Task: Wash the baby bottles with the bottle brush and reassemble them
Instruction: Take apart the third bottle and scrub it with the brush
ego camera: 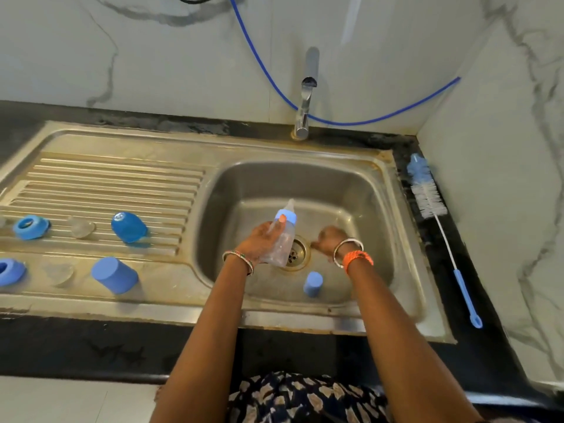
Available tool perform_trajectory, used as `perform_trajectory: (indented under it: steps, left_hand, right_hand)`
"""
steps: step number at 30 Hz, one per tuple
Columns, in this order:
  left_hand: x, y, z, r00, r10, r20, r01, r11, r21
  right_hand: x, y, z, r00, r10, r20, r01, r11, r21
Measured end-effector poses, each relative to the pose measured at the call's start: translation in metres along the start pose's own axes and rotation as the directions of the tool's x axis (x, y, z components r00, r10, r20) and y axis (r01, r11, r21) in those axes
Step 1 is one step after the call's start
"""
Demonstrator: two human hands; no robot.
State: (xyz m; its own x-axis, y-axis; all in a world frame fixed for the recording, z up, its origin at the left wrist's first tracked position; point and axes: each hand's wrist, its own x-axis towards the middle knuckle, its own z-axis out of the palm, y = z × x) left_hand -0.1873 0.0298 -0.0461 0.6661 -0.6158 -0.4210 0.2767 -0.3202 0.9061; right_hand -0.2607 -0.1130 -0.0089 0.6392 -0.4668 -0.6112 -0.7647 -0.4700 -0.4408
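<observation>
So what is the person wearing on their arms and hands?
Both arms are bare, with no sleeves showing and no gloves. The left wrist has thin bangles with red, green and gold bits. The right wrist has a shiny silver bangle and, next to it, an orange braided band. I can't see any rings; the fingers are too blurry to tell.

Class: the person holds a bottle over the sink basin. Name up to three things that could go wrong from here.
1. The left hand grips the bottle alone and may be wet; it could slip into the basin.
2. The loose cap near the drain could get knocked about.
3. The brush lies off to the right, a reach away.
</observation>
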Motion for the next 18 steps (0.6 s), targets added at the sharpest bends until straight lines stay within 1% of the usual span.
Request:
perform_trajectory:
  steps: [1,2,3,4,5,6,7,8,9,10,12,13,15,16,17,18]
  left_hand:
    - [-0.001,0.005,0.001,0.999,0.04,0.007,-0.04,0.999,0.021]
    - [-0.001,0.01,0.003,0.997,0.079,0.001,-0.079,0.994,0.08]
    - [-0.003,0.017,0.004,0.991,0.134,-0.024,-0.127,0.972,0.195]
    - [-0.003,0.024,0.006,0.972,0.222,-0.071,-0.18,0.909,0.376]
    - [-0.005,0.032,0.007,0.928,0.35,-0.13,-0.205,0.767,0.608]
    - [-0.009,0.041,0.009,0.859,0.488,-0.156,-0.187,0.581,0.792]
    - [-0.011,0.048,0.012,0.776,0.612,-0.153,-0.155,0.42,0.894]
    - [-0.014,0.055,0.015,0.71,0.692,-0.133,-0.122,0.308,0.944]
    - [-0.016,0.059,0.02,0.659,0.742,-0.123,-0.097,0.246,0.964]
    - [-0.019,0.06,0.024,0.615,0.778,-0.123,-0.088,0.223,0.971]
    - [-0.024,0.055,0.029,0.561,0.817,-0.131,-0.11,0.231,0.967]
    - [-0.028,0.054,0.029,0.58,0.802,-0.143,-0.146,0.274,0.951]
    - [-0.032,0.053,0.03,0.669,0.72,-0.184,-0.22,0.428,0.876]
    - [-0.032,0.055,0.028,0.696,0.692,-0.191,-0.237,0.473,0.849]
    - [-0.035,0.058,0.027,0.708,0.681,-0.186,-0.249,0.487,0.837]
    - [-0.038,0.062,0.024,0.735,0.652,-0.187,-0.274,0.537,0.798]
  right_hand:
    - [-0.003,-0.007,-0.012,0.997,-0.065,-0.038,0.07,0.986,0.154]
    - [-0.002,-0.013,-0.022,0.994,-0.076,-0.078,0.098,0.935,0.341]
    - [-0.011,-0.022,-0.034,0.994,-0.075,-0.075,0.099,0.905,0.415]
    - [-0.011,-0.027,-0.04,0.994,-0.098,-0.041,0.106,0.879,0.464]
    - [-0.02,-0.034,-0.044,0.995,-0.103,-0.016,0.099,0.886,0.454]
    - [-0.024,-0.04,-0.043,0.993,-0.111,-0.036,0.116,0.893,0.435]
    - [-0.027,-0.043,-0.039,0.992,-0.109,-0.059,0.124,0.897,0.425]
    - [-0.028,-0.045,-0.034,0.989,-0.106,-0.103,0.141,0.882,0.449]
    - [-0.028,-0.049,-0.032,0.983,-0.111,-0.146,0.168,0.86,0.482]
    - [-0.025,-0.051,-0.03,0.97,-0.125,-0.207,0.215,0.836,0.504]
    - [-0.022,-0.052,-0.028,0.956,-0.123,-0.267,0.25,0.818,0.517]
    - [-0.023,-0.05,-0.028,0.955,-0.12,-0.273,0.252,0.813,0.524]
    - [-0.027,-0.044,-0.026,0.949,-0.146,-0.279,0.273,0.824,0.496]
    - [-0.029,-0.042,-0.026,0.945,-0.148,-0.292,0.279,0.833,0.478]
    - [-0.03,-0.04,-0.026,0.936,-0.153,-0.316,0.291,0.84,0.458]
    - [-0.032,-0.039,-0.028,0.922,-0.166,-0.349,0.318,0.84,0.44]
